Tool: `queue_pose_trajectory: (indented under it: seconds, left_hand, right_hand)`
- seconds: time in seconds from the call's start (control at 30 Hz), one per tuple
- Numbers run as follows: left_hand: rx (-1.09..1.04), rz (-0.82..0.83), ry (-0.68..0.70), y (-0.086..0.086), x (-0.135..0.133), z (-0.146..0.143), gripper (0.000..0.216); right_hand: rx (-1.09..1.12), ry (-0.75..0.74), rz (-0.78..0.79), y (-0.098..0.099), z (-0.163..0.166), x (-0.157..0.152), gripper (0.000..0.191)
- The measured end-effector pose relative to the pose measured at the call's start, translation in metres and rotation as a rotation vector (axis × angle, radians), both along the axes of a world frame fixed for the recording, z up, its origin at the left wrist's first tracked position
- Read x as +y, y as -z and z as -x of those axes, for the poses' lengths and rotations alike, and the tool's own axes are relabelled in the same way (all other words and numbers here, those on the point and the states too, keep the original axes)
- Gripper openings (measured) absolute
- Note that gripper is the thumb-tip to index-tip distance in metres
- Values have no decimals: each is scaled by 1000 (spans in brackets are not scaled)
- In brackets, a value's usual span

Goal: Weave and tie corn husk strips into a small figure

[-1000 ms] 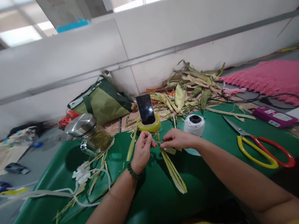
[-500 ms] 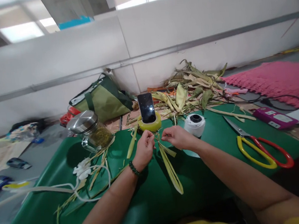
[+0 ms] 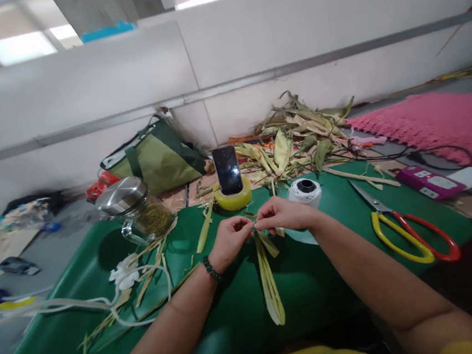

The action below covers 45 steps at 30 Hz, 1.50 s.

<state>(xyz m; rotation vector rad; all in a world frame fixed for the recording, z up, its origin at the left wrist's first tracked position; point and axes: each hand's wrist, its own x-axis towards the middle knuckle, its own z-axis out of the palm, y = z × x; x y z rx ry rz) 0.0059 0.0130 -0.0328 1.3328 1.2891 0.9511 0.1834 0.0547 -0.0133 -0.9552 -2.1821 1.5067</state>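
Over a green table cover [image 3: 240, 304], my left hand [image 3: 230, 242] and my right hand [image 3: 282, 215] meet fingertip to fingertip. Both pinch the top of a bundle of long yellow-green leaf strips [image 3: 268, 282], which trails down toward me across the cover. A dark bead bracelet circles my left wrist. A white spool of thread [image 3: 305, 191] stands just behind my right hand. A black phone [image 3: 227, 170] leans upright in a yellow tape roll [image 3: 234, 199] behind my left hand.
Scissors with yellow and red handles [image 3: 408, 229] lie at the right. A glass jar with a steel lid [image 3: 137, 211] stands at the left, near loose strips and white cord [image 3: 120, 277]. A heap of dried leaves [image 3: 298, 132], a green bag [image 3: 154, 157] and a pink mat [image 3: 431, 122] lie behind.
My hands have come closer together, fingertips now touching at the top of the strips. The bundle's free end has swung slightly left.
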Motion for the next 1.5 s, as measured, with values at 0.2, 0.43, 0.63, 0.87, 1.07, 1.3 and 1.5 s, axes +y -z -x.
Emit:
queue_pose_trajectory:
  seconds: [0.2, 0.43, 0.63, 0.87, 1.07, 1.3, 1.5]
  left_hand:
    - [-45, 51, 88, -1, -3, 0, 23]
    - [-146, 229, 112, -3, -2, 4, 33]
    - [-180, 264, 61, -2, 1, 9, 33]
    - [-208, 263, 76, -5, 1, 12, 27]
    - [-199, 222, 77, -5, 2, 12, 29]
    - [-223, 248, 33, -8, 2, 14, 31]
    - [-221, 247, 58, -6, 2, 13, 38]
  right_hand:
    - [-106, 94, -354, 1, 12, -1, 19]
    - [-81, 150, -556, 15, 19, 6, 9]
    - [106, 228, -689, 11, 9, -2, 13]
    - [-50, 92, -659, 11, 9, -5, 4]
    - [-138, 37, -677, 11, 12, -6, 8]
    - [-28, 42, -647, 11, 8, -6, 6]
    - [-58, 75, -689, 12, 10, -6, 7]
